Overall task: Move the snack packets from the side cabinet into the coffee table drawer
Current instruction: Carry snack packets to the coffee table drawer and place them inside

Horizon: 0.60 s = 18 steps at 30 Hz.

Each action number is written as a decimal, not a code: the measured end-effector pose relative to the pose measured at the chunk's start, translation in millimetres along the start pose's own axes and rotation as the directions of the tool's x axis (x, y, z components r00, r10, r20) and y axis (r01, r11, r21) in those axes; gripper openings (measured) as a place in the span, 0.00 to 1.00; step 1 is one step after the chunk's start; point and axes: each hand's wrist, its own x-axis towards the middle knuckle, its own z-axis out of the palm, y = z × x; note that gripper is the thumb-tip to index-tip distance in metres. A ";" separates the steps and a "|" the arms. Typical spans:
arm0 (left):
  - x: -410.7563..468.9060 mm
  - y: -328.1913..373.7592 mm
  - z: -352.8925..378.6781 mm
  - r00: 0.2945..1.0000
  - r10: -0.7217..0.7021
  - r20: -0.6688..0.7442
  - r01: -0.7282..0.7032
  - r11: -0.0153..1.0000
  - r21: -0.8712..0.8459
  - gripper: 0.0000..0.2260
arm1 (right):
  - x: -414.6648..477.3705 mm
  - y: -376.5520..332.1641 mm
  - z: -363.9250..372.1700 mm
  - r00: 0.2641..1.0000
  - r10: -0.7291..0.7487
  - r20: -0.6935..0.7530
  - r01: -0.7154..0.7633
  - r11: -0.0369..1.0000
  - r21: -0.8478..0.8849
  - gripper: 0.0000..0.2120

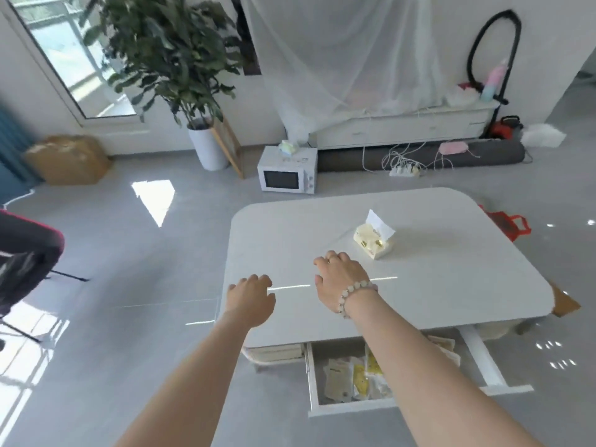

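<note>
Left hand (250, 296) and right hand (338, 279) hover empty, fingers (258, 280) relaxed; snack packets (354, 377) in the open drawer (351, 409), lower centre: probably nearly done!

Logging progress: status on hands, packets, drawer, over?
Left hand and right hand empty, above the coffee table. Snack packets lie in the open drawer. Right forearm hides part of it.

Snack packets (351, 375) lie in the drawer (314, 382) under the coffee table (451, 275).
</note>
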 end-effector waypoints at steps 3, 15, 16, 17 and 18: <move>-31.5 -71.2 -11.8 0.995 -0.099 -0.020 0.099 0.994 -0.036 0.17 | 8.6 -75.4 -0.7 0.995 -0.096 0.013 0.097 0.995 -0.029 0.19; -198.2 -347.0 -36.3 0.848 -0.524 -0.078 0.508 0.847 -0.156 0.18 | 14.6 -403.1 24.1 0.863 -0.501 0.061 0.504 0.862 -0.047 0.19; -212.8 -364.1 -36.2 0.823 -0.561 -0.087 0.543 0.823 -0.164 0.18 | 13.4 -428.0 23.0 0.837 -0.545 0.061 0.547 0.835 -0.052 0.19; -227.8 -380.2 -36.3 0.795 -0.598 -0.098 0.579 0.797 -0.170 0.18 | 11.9 -452.9 21.1 0.810 -0.584 0.057 0.587 0.808 -0.052 0.18; -243.3 -396.0 -35.9 0.762 -0.638 -0.107 0.617 0.767 -0.177 0.18 | 9.9 -477.8 19.0 0.781 -0.622 0.053 0.625 0.779 -0.051 0.18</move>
